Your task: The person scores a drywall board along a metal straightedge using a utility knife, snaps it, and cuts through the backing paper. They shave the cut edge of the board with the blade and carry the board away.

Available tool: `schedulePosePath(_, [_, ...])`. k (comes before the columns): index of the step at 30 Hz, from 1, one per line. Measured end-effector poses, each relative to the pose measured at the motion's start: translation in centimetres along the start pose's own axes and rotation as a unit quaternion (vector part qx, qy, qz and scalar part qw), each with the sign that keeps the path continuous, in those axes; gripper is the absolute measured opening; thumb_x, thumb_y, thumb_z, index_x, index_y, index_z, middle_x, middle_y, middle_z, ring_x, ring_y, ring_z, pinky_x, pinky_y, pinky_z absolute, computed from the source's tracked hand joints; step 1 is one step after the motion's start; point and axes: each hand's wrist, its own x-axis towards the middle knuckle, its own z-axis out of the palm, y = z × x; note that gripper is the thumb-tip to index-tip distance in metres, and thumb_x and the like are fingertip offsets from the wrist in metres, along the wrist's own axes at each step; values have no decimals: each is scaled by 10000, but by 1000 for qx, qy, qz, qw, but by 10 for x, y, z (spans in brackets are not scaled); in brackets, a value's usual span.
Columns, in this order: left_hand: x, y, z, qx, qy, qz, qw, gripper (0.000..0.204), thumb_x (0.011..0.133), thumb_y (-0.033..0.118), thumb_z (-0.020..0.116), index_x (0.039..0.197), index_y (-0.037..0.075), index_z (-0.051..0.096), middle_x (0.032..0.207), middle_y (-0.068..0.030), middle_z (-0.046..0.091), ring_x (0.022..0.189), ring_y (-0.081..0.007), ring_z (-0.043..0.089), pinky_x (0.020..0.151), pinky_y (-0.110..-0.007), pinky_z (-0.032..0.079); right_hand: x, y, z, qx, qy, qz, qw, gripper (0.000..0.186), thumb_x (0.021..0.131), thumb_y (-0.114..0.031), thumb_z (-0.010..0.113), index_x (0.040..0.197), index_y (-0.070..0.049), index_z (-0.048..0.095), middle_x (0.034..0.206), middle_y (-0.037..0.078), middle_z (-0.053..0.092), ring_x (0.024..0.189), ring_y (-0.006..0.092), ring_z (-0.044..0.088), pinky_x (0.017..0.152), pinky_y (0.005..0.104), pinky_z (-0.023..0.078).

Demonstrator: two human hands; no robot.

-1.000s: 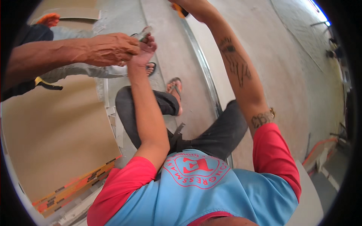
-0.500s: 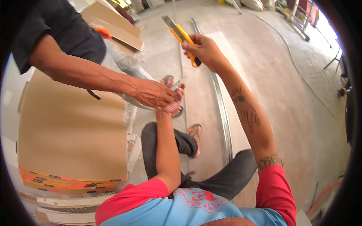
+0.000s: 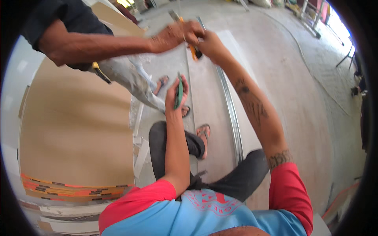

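My left hand (image 3: pixel 172 96) is closed around a slim green utility knife (image 3: pixel 179 93), its thin blade end pointing up and away from me. Farther ahead, my right hand (image 3: pixel 212 46) is at the yellow-orange utility knife (image 3: pixel 193 52), fingers bent around its side. A co-worker's hand (image 3: pixel 172 36) reaches in from the left and grips the same knife, touching my fingers and covering most of the handle. Only the knife's upper end and its lower orange tip show.
Stacked brown boards (image 3: pixel 75 137) with orange edges lie on the left. A long metal channel (image 3: pixel 230 106) rests along a pale board strip (image 3: pixel 246 129) ahead of me. The co-worker stands at the upper left. A ladder (image 3: pixel 311 17) is at the far right.
The co-worker's hand has moved from my left hand up to the yellow-orange knife in my right. The green knife now shows plainly in my left hand.
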Motion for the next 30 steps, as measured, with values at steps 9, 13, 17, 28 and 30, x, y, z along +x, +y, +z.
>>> schedulePosePath(9, [19, -20, 72, 328, -48, 70, 941, 256, 909, 22, 582, 1127, -55, 470, 1036, -159, 620, 877, -266, 642, 826, -383, 558, -31, 26, -31, -112, 48, 89, 989, 893, 809, -622, 652, 1315, 86, 448, 1156, 192, 587, 1064, 228, 592, 858, 358, 501])
schedulePosePath(13, [25, -50, 132, 397, -163, 54, 902, 298, 891, 102, 649, 1104, -59, 517, 1031, -138, 602, 946, -229, 611, 825, -371, 532, -94, 31, -39, 28, -44, 219, 974, 930, 830, -579, 657, 1369, 109, 338, 1084, 210, 614, 946, 252, 630, 783, 353, 537])
schedulePosePath(17, [72, -84, 122, 469, -230, 68, 850, 375, 891, 123, 665, 1153, -47, 458, 971, -145, 631, 888, -224, 635, 775, -329, 524, -111, 35, -50, 93, -5, 227, 969, 557, 930, -400, 604, 1215, 67, 497, 968, 152, 651, 731, 158, 620, 672, 294, 525])
schedulePosePath(28, [294, -96, -99, 929, -194, 1, 316, 1024, 667, 570, 781, 1377, -57, 392, 1365, -265, 460, 1270, -360, 453, 1032, -443, 400, -225, 248, -98, -378, 256, 443, 772, 535, 716, -421, 795, 982, -11, 579, 888, 187, 659, 867, 331, 647, 746, 404, 499])
schedulePosePath(30, [315, -115, -127, 935, -191, -16, 300, 1044, 661, 560, 786, 1402, -38, 358, 1398, -252, 418, 1295, -365, 418, 1036, -458, 393, -244, 285, -92, -398, 254, 471, 745, 544, 727, -409, 794, 1017, -18, 552, 920, 194, 650, 889, 343, 638, 761, 418, 493])
